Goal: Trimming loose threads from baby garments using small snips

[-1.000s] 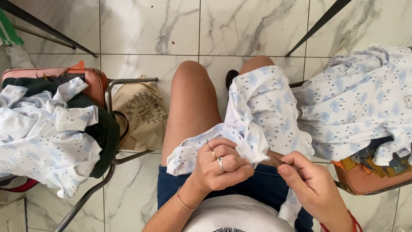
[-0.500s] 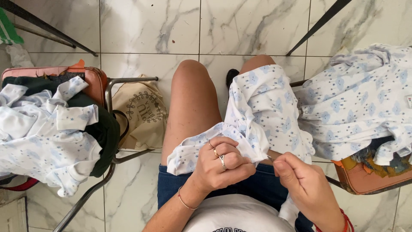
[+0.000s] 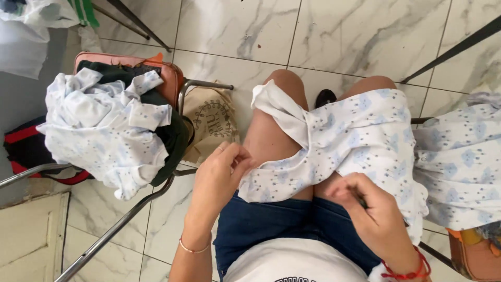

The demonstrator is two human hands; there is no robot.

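A white baby garment with a small blue print (image 3: 355,141) lies spread across my bare knees. My left hand (image 3: 222,175) pinches its lower left edge beside my left thigh. My right hand (image 3: 373,214) rests closed on the cloth over my right thigh, with a thin dark object between its fingers that I cannot make out. I wear dark blue shorts (image 3: 271,230) and a white top. A thin bracelet sits on my left wrist and a red cord on my right wrist.
A chair on my left (image 3: 172,83) holds a pile of the same printed garments (image 3: 104,130) over dark cloth. A tan cloth bag (image 3: 211,122) lies on the marble floor beside it. More printed garments (image 3: 462,162) lie on my right, over an orange-brown seat (image 3: 472,258).
My left hand has let go of the bunched cloth at my lap and moved left to the garment's edge. The garment now lies flatter over both knees. The view has shifted rightward.
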